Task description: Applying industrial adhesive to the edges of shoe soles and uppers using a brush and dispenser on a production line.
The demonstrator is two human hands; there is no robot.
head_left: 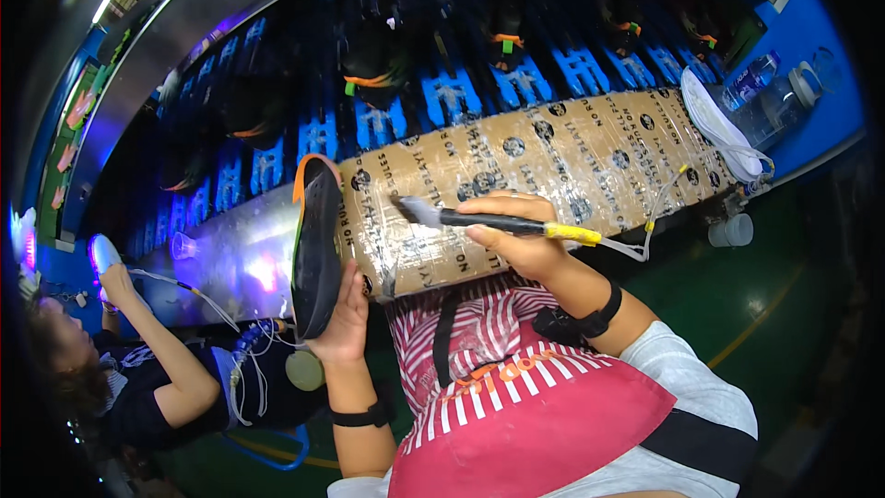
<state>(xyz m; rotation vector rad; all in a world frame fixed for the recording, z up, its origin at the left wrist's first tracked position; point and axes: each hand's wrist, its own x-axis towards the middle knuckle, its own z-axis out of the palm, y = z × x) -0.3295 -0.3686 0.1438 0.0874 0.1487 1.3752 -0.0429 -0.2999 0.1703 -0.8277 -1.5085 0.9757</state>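
Observation:
My left hand (346,318) is closed on the lower edge of a black shoe sole (318,244). The sole stands on its side with an orange lip at its upper end. In my right hand (525,244) is a brush (489,221) with a black handle and yellow tape, its fingers wrapped round the handle. The brush's pale, dark-tipped bristles point left toward the sole, a short gap away from it. A thin white tube runs from the handle's end to the right. Both hands are over a cardboard-covered ledge (516,161).
Beyond the ledge, blue racks (452,97) carry several dark shoe parts (373,74) with orange edges. To the right lie a white sole-shaped piece (714,124), a water bottle (751,81) and a clear jar (779,112). A white cup (731,231) hangs below. Another person (175,378) works at left.

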